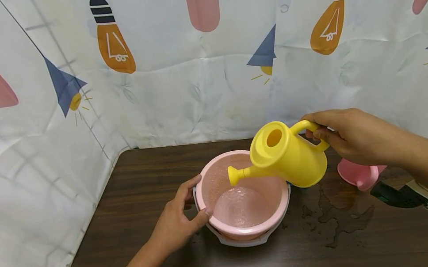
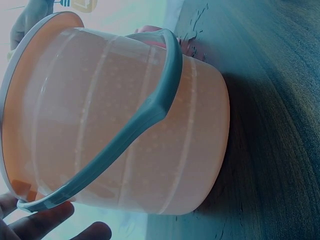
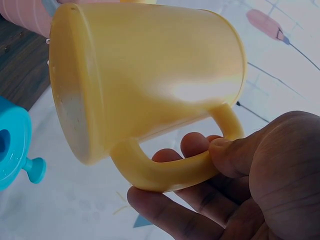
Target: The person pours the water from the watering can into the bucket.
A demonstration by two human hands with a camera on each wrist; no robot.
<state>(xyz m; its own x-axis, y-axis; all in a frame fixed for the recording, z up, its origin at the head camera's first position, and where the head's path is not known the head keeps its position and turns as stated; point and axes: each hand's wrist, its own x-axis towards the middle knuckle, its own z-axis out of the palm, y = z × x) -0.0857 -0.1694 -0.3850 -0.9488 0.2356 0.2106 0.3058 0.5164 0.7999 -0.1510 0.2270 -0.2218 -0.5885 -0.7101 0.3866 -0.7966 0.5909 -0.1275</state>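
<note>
My right hand (image 1: 334, 134) grips the handle of a yellow watering can (image 1: 285, 156), fingers and thumb wrapped round it, as the right wrist view also shows. The can is tilted, its spout pointing left over the open top of a pink bucket (image 1: 248, 226). Some clear water (image 1: 240, 206) lies in the bottom of the bucket. My left hand (image 1: 174, 223) holds the bucket's left rim between thumb and fingers. The bucket's carrying handle (image 2: 135, 125) hangs down against its side. Whether water is leaving the spout is hard to tell.
Under my right wrist stands a pink plastic piece (image 1: 357, 174), partly hidden. A blue watering can (image 3: 12, 142) shows in the right wrist view, mostly hidden in the head view. Spilled water (image 1: 341, 220) wets the dark wooden table (image 1: 154, 172). A printed curtain (image 1: 193, 96) hangs behind.
</note>
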